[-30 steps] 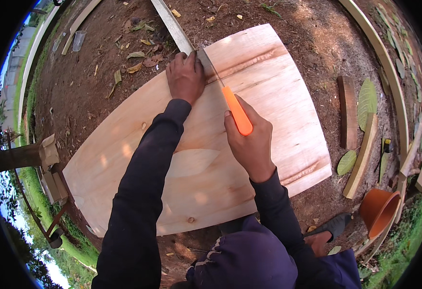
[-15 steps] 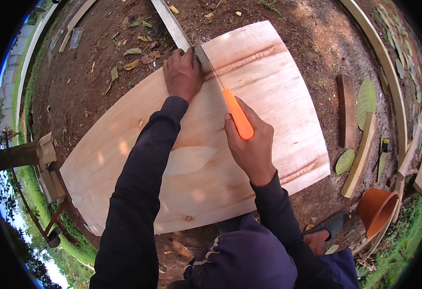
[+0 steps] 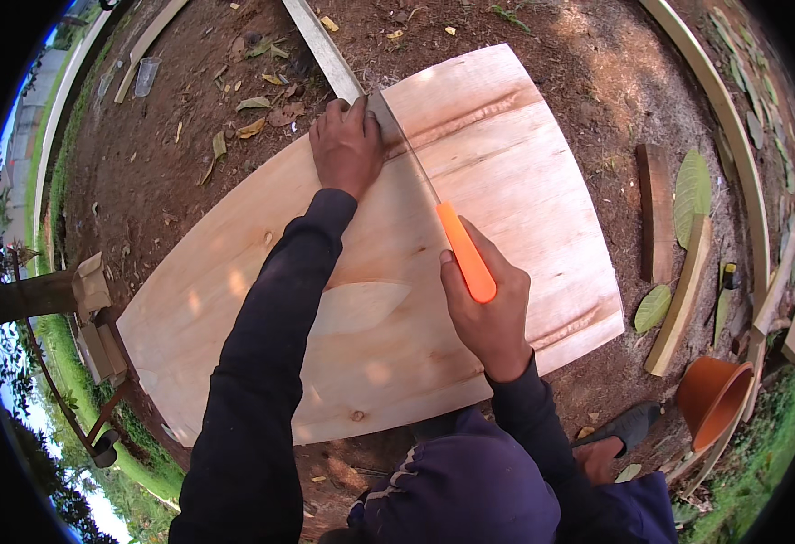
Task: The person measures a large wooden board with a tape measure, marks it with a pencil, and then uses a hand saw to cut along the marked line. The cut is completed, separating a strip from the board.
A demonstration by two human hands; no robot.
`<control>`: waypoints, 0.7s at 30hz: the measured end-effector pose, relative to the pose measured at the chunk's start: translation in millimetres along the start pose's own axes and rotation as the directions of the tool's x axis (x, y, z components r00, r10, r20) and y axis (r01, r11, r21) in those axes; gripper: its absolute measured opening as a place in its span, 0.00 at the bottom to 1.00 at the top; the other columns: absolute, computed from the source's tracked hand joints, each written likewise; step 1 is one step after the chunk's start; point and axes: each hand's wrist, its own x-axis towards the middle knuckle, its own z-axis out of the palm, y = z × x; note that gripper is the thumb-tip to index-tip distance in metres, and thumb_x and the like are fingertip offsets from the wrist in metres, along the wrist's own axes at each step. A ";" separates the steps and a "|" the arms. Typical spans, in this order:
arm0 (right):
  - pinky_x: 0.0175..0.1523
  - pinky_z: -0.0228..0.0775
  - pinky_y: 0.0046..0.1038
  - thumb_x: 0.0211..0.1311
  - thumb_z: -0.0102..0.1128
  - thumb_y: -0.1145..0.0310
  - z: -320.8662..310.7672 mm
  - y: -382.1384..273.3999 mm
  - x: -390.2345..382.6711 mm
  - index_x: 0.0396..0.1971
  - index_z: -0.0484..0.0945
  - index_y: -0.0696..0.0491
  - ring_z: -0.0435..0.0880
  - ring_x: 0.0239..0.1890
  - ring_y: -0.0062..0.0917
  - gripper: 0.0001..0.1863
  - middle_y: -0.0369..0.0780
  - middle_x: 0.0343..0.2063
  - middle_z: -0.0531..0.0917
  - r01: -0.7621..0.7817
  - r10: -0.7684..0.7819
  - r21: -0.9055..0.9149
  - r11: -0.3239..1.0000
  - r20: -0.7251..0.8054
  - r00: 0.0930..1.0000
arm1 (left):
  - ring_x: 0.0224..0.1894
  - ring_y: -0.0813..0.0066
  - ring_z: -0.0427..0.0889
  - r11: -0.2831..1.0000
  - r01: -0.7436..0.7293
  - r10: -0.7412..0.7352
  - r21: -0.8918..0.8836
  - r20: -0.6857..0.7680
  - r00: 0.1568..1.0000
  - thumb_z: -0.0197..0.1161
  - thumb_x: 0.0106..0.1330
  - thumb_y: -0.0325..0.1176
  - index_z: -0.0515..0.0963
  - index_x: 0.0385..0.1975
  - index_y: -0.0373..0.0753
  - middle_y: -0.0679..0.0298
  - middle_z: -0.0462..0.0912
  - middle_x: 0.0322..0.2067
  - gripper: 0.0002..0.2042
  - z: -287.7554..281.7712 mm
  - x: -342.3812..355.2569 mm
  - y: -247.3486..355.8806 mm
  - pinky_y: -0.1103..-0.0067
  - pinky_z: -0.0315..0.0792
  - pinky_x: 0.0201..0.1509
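A pale plywood sheet with curved edges lies in front of me, raised at its far side over a light wooden strip. My right hand is closed around the orange handle of a handsaw. The saw's thin blade runs away from me across the sheet, its far part at the edge. My left hand presses on the sheet's far edge just left of the blade, with its fingers curled over the edge; the fingertips are partly hidden.
Bare soil with dry leaves surrounds the sheet. To the right lie a dark wood block, a light wood piece and large green leaves. An orange-brown pot lies tipped near my foot. A clear plastic cup is at the far left.
My right hand has drawn the saw back toward me and slightly right, so the handle sits nearer. My left hand keeps its place on the sheet.
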 end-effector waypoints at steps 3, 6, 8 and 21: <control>0.50 0.84 0.31 0.64 0.66 0.78 -41.2 -2.2 -78.6 0.63 0.77 0.67 0.93 0.44 0.35 0.26 0.55 0.49 0.89 -0.002 0.006 -0.083 0.997 0.050 0.999 | 0.56 0.54 0.77 1.000 0.004 -0.005 -0.015 -0.018 1.000 0.58 0.74 0.38 0.83 0.57 0.41 0.54 0.79 0.51 0.17 -1.6 1.1 -3.5 0.61 0.65 0.66; 0.48 0.84 0.30 0.65 0.64 0.79 -41.4 -8.6 -78.2 0.63 0.77 0.66 0.93 0.42 0.36 0.26 0.54 0.47 0.89 -0.086 0.089 -0.058 0.995 0.047 0.995 | 0.56 0.54 0.77 1.000 -0.003 0.003 -0.012 -0.026 1.000 0.58 0.74 0.38 0.83 0.57 0.40 0.54 0.79 0.50 0.17 0.0 -4.1 -1.1 0.61 0.66 0.65; 0.46 0.83 0.30 0.66 0.64 0.79 -21.8 0.1 -41.9 0.63 0.78 0.65 0.93 0.41 0.35 0.25 0.54 0.45 0.90 0.010 -0.010 -0.029 1.000 -0.013 1.000 | 0.55 0.54 0.77 1.000 -0.007 0.007 -0.003 -0.015 1.000 0.59 0.74 0.38 0.83 0.56 0.40 0.54 0.79 0.50 0.16 -1.8 0.0 4.5 0.61 0.66 0.65; 0.45 0.83 0.29 0.65 0.65 0.77 -26.3 -4.8 -63.5 0.63 0.78 0.65 0.93 0.38 0.36 0.26 0.53 0.44 0.90 -0.028 0.029 -0.064 0.998 0.009 1.000 | 0.56 0.54 0.77 1.000 -0.025 0.024 -0.008 -0.049 0.999 0.59 0.74 0.38 0.83 0.56 0.41 0.54 0.79 0.50 0.16 -1.6 -3.7 -2.2 0.61 0.66 0.65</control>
